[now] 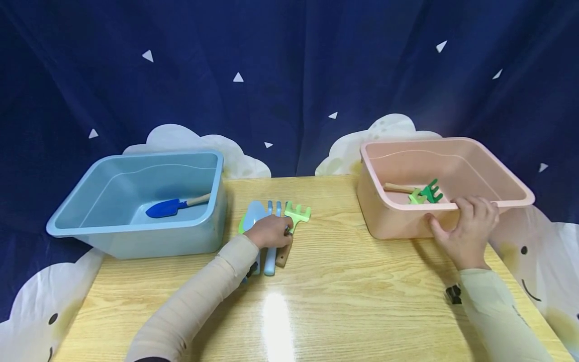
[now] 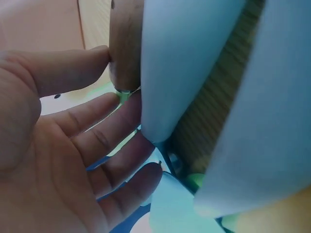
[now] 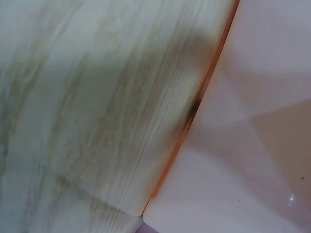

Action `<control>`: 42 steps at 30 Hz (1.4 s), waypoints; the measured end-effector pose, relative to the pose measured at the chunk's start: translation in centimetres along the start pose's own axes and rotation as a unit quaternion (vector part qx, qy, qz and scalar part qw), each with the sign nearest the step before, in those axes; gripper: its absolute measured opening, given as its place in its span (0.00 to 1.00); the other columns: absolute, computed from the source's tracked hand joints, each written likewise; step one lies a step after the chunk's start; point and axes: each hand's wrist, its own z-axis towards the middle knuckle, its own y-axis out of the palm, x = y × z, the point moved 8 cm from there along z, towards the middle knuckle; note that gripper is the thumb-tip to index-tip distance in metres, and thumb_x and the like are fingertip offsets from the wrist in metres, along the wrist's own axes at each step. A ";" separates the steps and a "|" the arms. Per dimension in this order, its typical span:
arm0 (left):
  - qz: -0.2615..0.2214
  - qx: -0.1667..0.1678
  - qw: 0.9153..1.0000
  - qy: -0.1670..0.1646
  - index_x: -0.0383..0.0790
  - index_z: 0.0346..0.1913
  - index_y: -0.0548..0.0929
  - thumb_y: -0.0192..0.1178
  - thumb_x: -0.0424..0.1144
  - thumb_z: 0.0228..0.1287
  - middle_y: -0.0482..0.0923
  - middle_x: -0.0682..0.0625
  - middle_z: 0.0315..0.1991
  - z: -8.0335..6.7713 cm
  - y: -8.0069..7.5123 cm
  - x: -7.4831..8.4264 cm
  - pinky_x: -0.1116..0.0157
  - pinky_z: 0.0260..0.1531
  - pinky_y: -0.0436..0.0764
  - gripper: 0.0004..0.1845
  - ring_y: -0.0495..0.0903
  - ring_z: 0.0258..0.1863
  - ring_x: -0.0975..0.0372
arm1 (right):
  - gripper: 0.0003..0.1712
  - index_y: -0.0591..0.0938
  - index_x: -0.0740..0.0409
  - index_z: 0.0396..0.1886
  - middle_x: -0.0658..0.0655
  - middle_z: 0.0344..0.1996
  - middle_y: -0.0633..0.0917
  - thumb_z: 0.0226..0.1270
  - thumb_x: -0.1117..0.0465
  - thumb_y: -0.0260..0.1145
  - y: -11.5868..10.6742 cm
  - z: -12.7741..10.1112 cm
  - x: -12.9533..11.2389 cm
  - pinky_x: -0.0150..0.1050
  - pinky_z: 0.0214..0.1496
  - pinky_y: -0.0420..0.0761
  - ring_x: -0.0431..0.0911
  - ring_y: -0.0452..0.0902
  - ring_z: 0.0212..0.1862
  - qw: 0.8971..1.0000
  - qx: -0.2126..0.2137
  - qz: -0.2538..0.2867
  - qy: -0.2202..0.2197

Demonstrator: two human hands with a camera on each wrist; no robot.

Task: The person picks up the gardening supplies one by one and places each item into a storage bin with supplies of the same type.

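Note:
My left hand [image 1: 270,232] reaches over a row of small garden tools in the head view. Its thumb and fingers pinch the brown wooden handle [image 2: 127,43] of a light green hand rake [image 1: 297,213], which lies on the table. Alongside lie a light blue hand rake [image 1: 270,261] and a light blue trowel [image 1: 255,212], partly covered by the hand and sleeve. A green edge shows beneath the trowel. At the right, my right hand [image 1: 472,231] grips the front rim of a pink bin [image 1: 380,221], fingers over the rim and thumb outside.
A blue bin [image 1: 158,244] at the left holds a dark blue trowel [image 1: 165,208] with a wooden handle. Inside the pink bin lie a dark green rake [image 1: 431,192] and a light green tool head [image 1: 417,197]. A dark blue curtain [image 1: 289,90] hangs behind the wooden table [image 1: 353,301].

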 end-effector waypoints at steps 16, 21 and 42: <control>-0.017 -0.005 0.999 0.045 0.42 0.39 0.79 0.58 0.37 0.67 0.60 0.57 0.15 2.0 -0.2 0.9 0.69 0.21 0.60 0.03 0.60 0.17 0.65 | 0.41 0.76 0.69 0.43 0.72 0.44 0.75 0.51 0.33 0.63 0.1 -0.1 0.3 0.52 0.69 0.54 0.68 0.65 0.54 1.000 -0.001 -0.003 0.006; -0.040 -0.012 0.996 0.084 0.42 0.25 0.65 0.57 0.35 0.68 0.52 0.55 0.16 3.2 -0.5 1.4 0.68 0.23 0.56 0.15 0.53 0.17 0.63 | 0.41 0.76 0.68 0.44 0.72 0.45 0.75 0.50 0.33 0.63 0.1 -0.3 0.6 0.51 0.68 0.54 0.68 0.65 0.55 1.000 -0.005 -0.007 0.009; -0.105 0.015 0.985 0.135 0.43 0.45 0.85 0.57 0.41 0.72 0.81 0.52 0.31 2.8 -0.2 1.3 0.69 0.32 0.70 0.08 0.69 0.24 0.65 | 0.40 0.76 0.69 0.43 0.73 0.44 0.74 0.51 0.34 0.63 0.0 0.0 0.0 0.51 0.69 0.54 0.68 0.64 0.54 1.000 0.006 0.000 0.004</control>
